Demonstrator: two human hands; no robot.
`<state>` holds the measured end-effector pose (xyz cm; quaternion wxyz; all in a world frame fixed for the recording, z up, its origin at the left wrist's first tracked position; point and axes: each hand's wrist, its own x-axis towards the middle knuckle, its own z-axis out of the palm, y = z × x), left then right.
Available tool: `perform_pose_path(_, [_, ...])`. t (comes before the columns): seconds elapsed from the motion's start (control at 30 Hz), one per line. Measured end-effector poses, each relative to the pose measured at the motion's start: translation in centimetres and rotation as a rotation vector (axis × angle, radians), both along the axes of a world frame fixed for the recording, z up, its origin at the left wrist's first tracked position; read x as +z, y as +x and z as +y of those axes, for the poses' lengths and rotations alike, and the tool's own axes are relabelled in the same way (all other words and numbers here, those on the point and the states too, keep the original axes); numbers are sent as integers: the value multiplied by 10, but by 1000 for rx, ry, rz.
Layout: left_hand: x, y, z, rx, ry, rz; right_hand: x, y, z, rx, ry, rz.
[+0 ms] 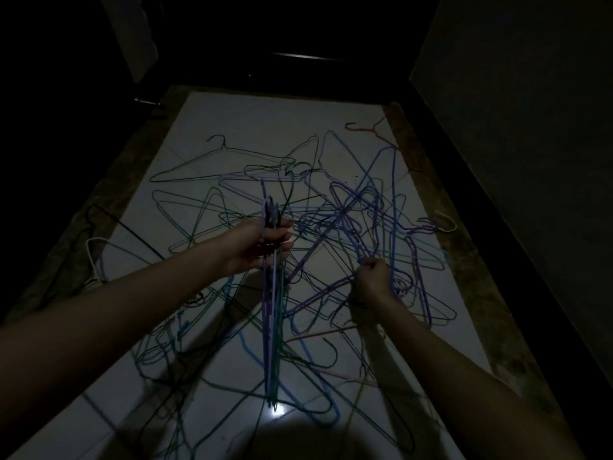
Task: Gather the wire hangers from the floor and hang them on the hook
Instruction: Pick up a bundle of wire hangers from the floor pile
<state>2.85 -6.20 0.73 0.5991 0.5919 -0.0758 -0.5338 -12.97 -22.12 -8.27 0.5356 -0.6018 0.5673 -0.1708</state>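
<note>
Dim hallway, pale tiled floor (232,121) strewn with tangled wire hangers (232,207).

Head view: the left hand (265,247), near centre, has its fingers curled round a gathered bunch of hangers (272,327) that hangs down toward six o'clock, long axis near vertical. At about four o'clock from it, the right hand (374,277) pinches a purple hanger (335,227) still lying in the pile; that wire runs from the pinch up toward one o'clock and crosses under others, so lifting it likely drags neighbours. The right hand is nearer the densest knot. More hangers lie around both arms, out to the floor's edges. No hook shows; it is too dark beyond to tell.
</note>
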Motion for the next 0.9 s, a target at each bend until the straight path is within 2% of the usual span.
perform_pose_path(0.53, [-5,4,-4,65,-60,76,2,54,-7,-93,57,-155])
perform_pose_path(0.7, [2,3,1,98,-108,98,14,45,0,-32,-76,-205])
perform_pose_path(0.9, [21,6,5,228,-148,72,55,19,24,123,-115,-342])
